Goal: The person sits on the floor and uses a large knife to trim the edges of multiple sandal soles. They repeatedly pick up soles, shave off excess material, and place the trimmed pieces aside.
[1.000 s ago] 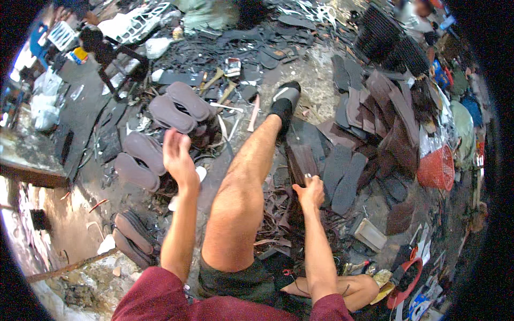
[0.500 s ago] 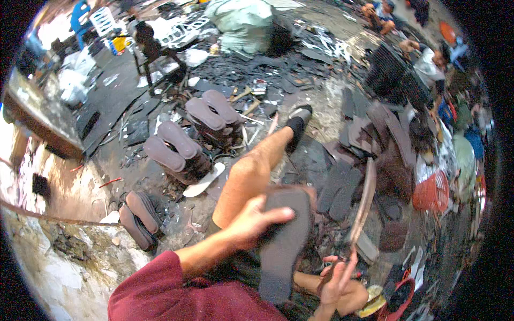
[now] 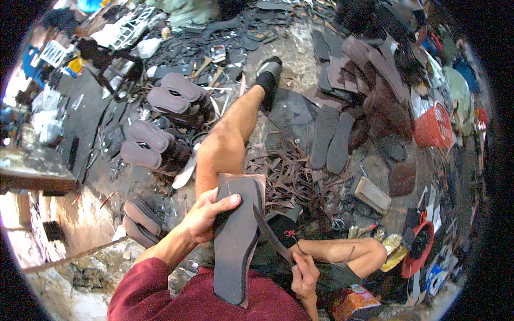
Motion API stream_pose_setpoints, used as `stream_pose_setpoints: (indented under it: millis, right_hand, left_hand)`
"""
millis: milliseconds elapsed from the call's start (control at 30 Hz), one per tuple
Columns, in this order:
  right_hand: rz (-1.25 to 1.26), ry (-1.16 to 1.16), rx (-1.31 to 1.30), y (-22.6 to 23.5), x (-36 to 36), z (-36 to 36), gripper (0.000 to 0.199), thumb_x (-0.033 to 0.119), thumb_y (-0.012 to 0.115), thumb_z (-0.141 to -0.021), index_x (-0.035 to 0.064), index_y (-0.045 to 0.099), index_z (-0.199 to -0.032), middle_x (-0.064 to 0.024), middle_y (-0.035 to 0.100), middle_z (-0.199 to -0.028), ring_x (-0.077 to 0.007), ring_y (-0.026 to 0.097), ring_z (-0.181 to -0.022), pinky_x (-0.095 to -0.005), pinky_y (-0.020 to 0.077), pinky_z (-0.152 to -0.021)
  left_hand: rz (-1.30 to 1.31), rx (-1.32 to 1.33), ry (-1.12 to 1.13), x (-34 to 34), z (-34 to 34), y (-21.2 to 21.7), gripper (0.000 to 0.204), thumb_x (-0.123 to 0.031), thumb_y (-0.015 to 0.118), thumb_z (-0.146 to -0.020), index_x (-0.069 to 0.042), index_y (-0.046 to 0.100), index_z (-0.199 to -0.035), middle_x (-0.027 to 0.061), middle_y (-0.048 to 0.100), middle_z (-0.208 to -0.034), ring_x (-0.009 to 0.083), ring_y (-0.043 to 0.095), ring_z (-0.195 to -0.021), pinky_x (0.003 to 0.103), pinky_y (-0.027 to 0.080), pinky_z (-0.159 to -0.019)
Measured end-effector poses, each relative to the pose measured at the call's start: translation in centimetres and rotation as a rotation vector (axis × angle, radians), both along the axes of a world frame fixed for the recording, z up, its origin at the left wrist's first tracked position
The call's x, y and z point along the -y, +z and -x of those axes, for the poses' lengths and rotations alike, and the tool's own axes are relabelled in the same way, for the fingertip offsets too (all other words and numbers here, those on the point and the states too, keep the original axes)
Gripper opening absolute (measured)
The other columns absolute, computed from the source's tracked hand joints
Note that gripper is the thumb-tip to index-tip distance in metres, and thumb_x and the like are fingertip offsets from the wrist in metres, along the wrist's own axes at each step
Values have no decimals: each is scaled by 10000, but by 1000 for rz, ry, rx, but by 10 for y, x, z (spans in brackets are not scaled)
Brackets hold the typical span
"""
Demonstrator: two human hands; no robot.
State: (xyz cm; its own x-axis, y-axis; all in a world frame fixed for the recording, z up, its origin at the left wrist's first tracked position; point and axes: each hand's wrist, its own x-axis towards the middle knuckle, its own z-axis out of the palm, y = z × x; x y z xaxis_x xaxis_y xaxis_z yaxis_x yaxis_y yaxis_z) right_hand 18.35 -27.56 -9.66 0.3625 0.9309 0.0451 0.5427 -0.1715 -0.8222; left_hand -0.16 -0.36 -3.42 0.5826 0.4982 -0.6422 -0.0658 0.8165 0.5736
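Over my lap, my left hand (image 3: 202, 218) grips a dark grey shoe sole (image 3: 233, 251) by its left edge, thumb lying on top. A strip of brown sheet (image 3: 261, 184) shows past the sole's upper end and right side. In my closed right hand (image 3: 305, 275) is a long knife (image 3: 272, 233) with a curved, dark blade. Its tip end lies against the right edge of the sole, near the upper part. The fingers of my left hand under the sole are hidden.
Stacks of soles (image 3: 175, 92) stand on the floor at left, beyond my bent leg. Brown offcuts (image 3: 292, 171) lie between my legs. Further right are loose dark soles (image 3: 332, 139), brown sheets (image 3: 375, 69), a red basket (image 3: 433, 126) and a rectangular block (image 3: 372, 195).
The knife has swung from pointing up and away on the right to lying at the sole's edge. The sole has moved left and turned, showing the brown sheet. The head view has shifted.
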Motion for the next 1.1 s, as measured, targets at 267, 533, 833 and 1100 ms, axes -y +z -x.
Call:
stream_pose_setpoints:
  millis: [267, 533, 833, 1100]
  right_hand:
    - [-5, 150, -13, 15, -123, -36, 444, 31, 655, -853, 139, 662, -1283, -105, 616, -835, -282, 612, -656, -370, 520, -606]
    - [263, 743, 46, 80, -222, -94, 378, 231, 574, -968, 186, 598, -1343, -114, 662, -853, -345, 656, -718, -461, 526, -627]
    - [172, 460, -357, 84, -185, -99, 407, 260, 533, -992, 73, 558, -1352, -162, 672, -1149, -313, 652, -975, -409, 538, -806]
    - [-169, -325, -667, 77, -104, -32, 407, 170, 487, -1032, -5, 533, -1396, -107, 643, -943, -151, 557, -722, -271, 486, -700]
  left_hand:
    - [-64, -145, -167, -16, -3, 6, 380, -176, 771, -890, -11, 623, -1199, 78, 711, -1041, 159, 690, -897, 335, 576, -809]
    - [-169, -194, -427, -24, -7, 7, 345, -200, 797, -875, -10, 695, -1144, 41, 725, -1007, 95, 663, -868, 268, 554, -783]
    - [490, 448, -386, -46, 32, -32, 1031, -344, 754, -863, -58, 86, -1594, 172, 671, -1152, 244, 688, -982, 376, 576, -790]
    - [-138, 92, 548, 32, -124, 25, 557, -167, 799, -804, -52, 518, -1272, 57, 613, -1093, 221, 614, -1009, 388, 527, -882]
